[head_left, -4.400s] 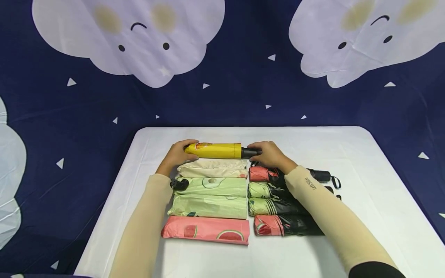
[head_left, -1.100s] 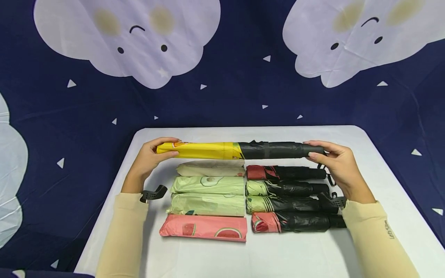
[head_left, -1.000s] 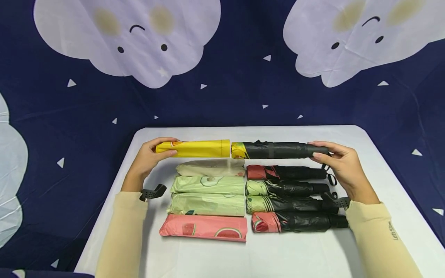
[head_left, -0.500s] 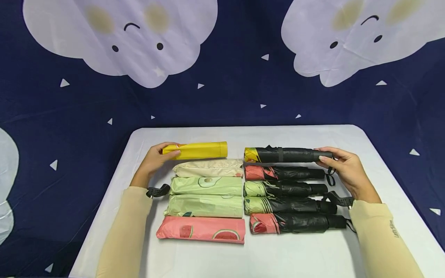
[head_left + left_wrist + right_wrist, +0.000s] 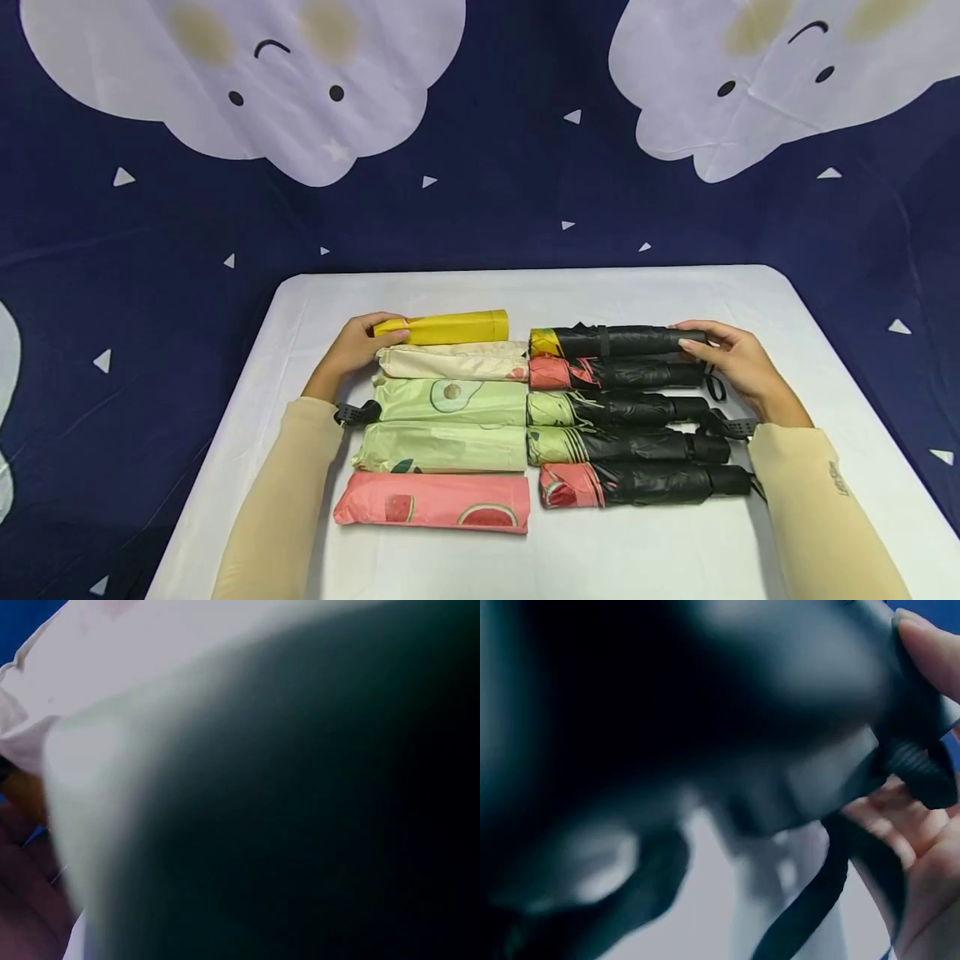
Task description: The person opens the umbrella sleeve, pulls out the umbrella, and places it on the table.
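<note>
In the head view my left hand [image 5: 351, 348] grips the left end of a yellow umbrella sleeve [image 5: 459, 328], just behind a cream sleeve [image 5: 453, 364]. My right hand [image 5: 738, 360] holds the black handle end of a folded umbrella [image 5: 637, 341] with a yellow tip, lying along the back of the right column, close against a red-tipped black umbrella [image 5: 637, 374]. A gap parts the yellow sleeve from its matching umbrella. A dark blur fills most of the left wrist view. Fingers and a black wrist strap [image 5: 802, 922] show in the right wrist view.
Two green sleeves [image 5: 442, 447] and a pink watermelon sleeve [image 5: 435, 502] lie in the left column. Two green-tipped umbrellas [image 5: 630, 444] and another red-tipped umbrella [image 5: 652, 483] lie opposite on the white table [image 5: 600, 554]. A dark blue cloud-print cloth [image 5: 510, 208] hangs behind.
The yellow sleeve was pulled off the umbrella, leaving the two apart. Both have since come down toward the rows, the sleeve shifting slightly right and the umbrella settling beside the red-tipped one.
</note>
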Demonstrator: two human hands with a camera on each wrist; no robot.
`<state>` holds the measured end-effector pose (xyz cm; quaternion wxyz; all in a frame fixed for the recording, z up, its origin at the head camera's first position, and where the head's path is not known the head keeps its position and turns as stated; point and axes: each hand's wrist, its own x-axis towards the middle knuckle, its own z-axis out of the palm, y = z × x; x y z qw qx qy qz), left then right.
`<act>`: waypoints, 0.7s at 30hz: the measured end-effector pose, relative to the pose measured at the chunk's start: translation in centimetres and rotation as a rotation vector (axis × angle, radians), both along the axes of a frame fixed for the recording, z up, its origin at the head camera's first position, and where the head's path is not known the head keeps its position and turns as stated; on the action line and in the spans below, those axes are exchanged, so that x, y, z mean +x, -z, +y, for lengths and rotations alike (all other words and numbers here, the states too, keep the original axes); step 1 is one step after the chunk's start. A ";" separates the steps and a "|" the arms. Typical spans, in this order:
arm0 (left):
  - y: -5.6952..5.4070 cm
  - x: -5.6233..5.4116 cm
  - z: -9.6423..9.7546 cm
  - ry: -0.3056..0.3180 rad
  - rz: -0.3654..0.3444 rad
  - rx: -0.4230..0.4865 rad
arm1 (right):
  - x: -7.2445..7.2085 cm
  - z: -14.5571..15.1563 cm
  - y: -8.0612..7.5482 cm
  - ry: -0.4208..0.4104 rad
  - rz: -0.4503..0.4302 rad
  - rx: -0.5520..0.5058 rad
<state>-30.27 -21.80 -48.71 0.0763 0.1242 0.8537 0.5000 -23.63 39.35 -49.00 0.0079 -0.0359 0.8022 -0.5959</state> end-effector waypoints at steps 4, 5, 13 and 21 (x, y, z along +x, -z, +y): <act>-0.3 0.2 0.4 0.024 -0.051 0.028 | 0.3 0.1 0.2 -0.016 -0.014 0.172; -0.5 0.2 0.4 0.025 -0.063 0.034 | 0.3 0.1 0.1 -0.025 -0.009 0.195; -1.2 0.5 0.5 -0.009 -0.031 -0.039 | 0.2 -0.7 -1.2 -0.017 -0.002 0.398; -2.3 1.2 0.6 -0.065 0.028 -0.192 | 0.3 -1.4 -3.3 -0.126 -0.018 0.656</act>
